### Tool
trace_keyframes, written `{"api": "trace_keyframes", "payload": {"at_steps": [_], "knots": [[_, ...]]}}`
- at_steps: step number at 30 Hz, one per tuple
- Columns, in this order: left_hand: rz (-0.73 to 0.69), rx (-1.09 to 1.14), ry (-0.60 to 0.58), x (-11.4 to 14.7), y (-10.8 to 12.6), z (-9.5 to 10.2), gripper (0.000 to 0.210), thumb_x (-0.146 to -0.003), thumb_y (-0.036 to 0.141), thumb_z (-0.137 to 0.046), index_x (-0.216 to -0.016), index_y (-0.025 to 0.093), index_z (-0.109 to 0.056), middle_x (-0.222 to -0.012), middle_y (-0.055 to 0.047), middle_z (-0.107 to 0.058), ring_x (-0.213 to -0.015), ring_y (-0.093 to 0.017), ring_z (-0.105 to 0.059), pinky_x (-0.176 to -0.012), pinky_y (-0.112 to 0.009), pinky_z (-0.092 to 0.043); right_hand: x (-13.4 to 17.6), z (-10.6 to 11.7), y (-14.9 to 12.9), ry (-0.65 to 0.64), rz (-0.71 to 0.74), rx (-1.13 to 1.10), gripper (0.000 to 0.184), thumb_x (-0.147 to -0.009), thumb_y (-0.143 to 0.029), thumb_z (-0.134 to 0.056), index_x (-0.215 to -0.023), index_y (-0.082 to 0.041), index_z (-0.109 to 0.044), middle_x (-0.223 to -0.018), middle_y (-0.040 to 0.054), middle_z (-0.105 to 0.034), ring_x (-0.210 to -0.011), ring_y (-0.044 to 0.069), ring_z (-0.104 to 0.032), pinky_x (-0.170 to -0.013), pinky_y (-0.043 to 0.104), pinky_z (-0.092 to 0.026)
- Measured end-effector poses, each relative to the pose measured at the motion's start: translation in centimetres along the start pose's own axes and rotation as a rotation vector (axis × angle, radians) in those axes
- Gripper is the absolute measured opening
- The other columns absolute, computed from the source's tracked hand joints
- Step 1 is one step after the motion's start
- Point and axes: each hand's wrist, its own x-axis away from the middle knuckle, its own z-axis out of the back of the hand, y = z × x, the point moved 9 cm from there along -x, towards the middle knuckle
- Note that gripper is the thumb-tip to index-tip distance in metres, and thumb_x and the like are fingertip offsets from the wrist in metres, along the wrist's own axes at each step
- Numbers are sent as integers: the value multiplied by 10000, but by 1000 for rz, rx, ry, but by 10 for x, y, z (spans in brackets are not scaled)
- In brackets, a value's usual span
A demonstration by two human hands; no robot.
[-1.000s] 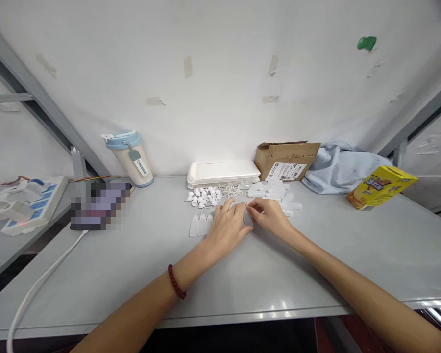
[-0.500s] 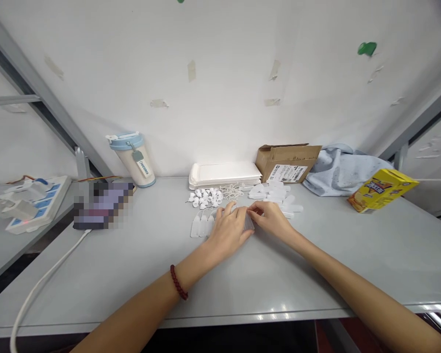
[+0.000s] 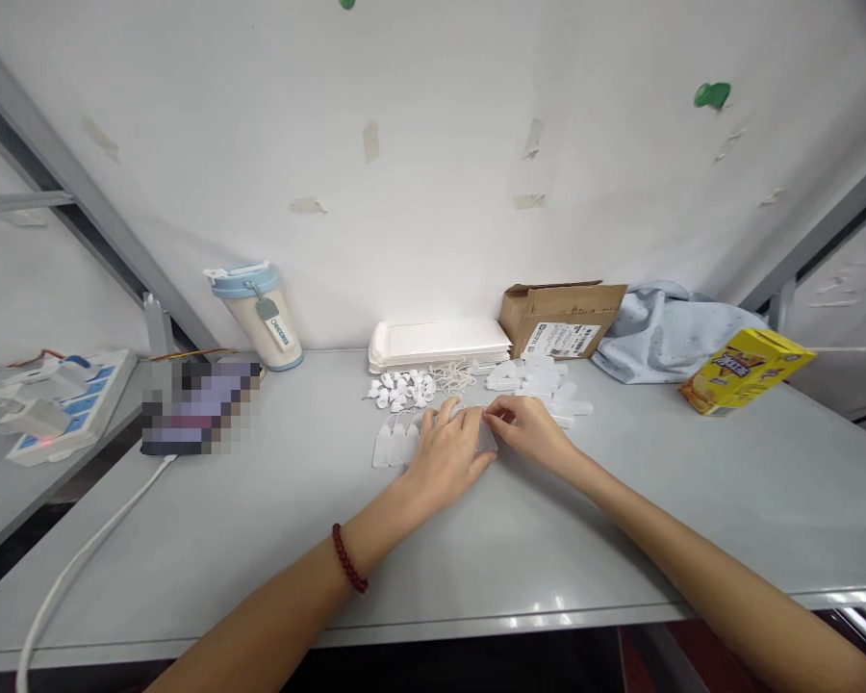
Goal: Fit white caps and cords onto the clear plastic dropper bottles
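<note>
My left hand (image 3: pixel 447 443) lies palm down with its fingers spread, over a row of flat translucent plastic tags (image 3: pixel 394 446) with thin loops at their tops. One clear tag (image 3: pixel 486 441) shows between its thumb and forefinger. Right beside it, my right hand (image 3: pixel 523 423) has thumb and forefinger pinched together at the top of that tag; what is between the fingertips is too small to make out. Behind the hands lie small white cup-shaped pieces (image 3: pixel 402 389), a tangle of white string (image 3: pixel 453 376) and a loose heap of translucent plastic pieces (image 3: pixel 541 380).
White trays (image 3: pixel 444 342) are stacked against the wall, with a cardboard box (image 3: pixel 563 318) and light blue cloth (image 3: pixel 668 332) to their right. A yellow carton (image 3: pixel 743 372) stands further right. On the left are a tumbler (image 3: pixel 260 318), a blurred-out phone (image 3: pixel 202 404) and a power strip (image 3: pixel 79 409).
Both hands hold nearly the same places over the tags. The whole view has shifted very slightly; nothing has visibly been taken up or let go.
</note>
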Motion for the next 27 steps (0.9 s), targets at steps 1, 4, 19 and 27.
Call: {"api": "trace_keyframes", "payload": {"at_steps": [1, 4, 19, 27], "knots": [[1, 2, -1, 0, 0, 0, 362, -830, 317, -571, -1133, 173, -435, -1168, -107, -592, -1266, -326, -340, -931, -487, -342, 0, 0, 0, -2, 0, -3, 179, -774, -161, -483, -742, -155, -660, -723, 37, -697, -647, 155, -606, -616, 250, -431], [2, 6, -13, 0, 0, 0, 360, -829, 315, -572, -1129, 168, -440, -1173, -105, -588, -1269, -328, -336, -929, -485, -350, 0, 0, 0, -5, -2, 0, 179, -774, -162, -483, -740, -154, -659, -725, 36, -700, -642, 156, -600, -611, 252, -429], [21, -7, -45, 2, -2, 2, 412, -826, 356, -569, -1169, 165, -442, -1190, -115, -563, -1270, -326, -318, -950, -482, -343, -1, 7, -1, -5, -3, 7, 169, -777, -200, -494, -727, -157, -649, -709, 34, -690, -642, 155, -597, -608, 249, -433], [14, 39, 30, 3, -8, 11, 477, -827, 478, -529, -1190, 178, -453, -1212, -102, -549, -1264, -328, -306, -966, -505, -315, 0, 41, 3, 30, -71, 296, 120, -788, -187, -505, -749, -167, -617, -784, 43, -682, -700, 163, -592, -596, 243, -394]]}}
